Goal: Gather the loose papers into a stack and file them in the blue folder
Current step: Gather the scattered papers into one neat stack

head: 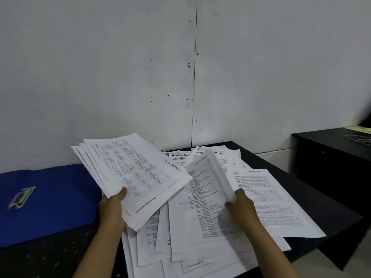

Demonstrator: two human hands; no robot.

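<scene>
My left hand (113,207) grips a fanned stack of printed sheets (130,167), held up above the black table (331,209), thumb on top near the lower edge. My right hand (242,205) pinches the near edge of a single printed sheet (208,177) that curls up off the pile. Several loose papers (200,237) lie scattered and overlapping across the middle and right of the table. The blue folder (48,201) lies shut on the table's left side, with a small label on its cover.
A grey wall rises right behind the table. A second black desk (329,149) stands at the right with a cable and yellowish paper on it. The table's right edge drops to a pale floor.
</scene>
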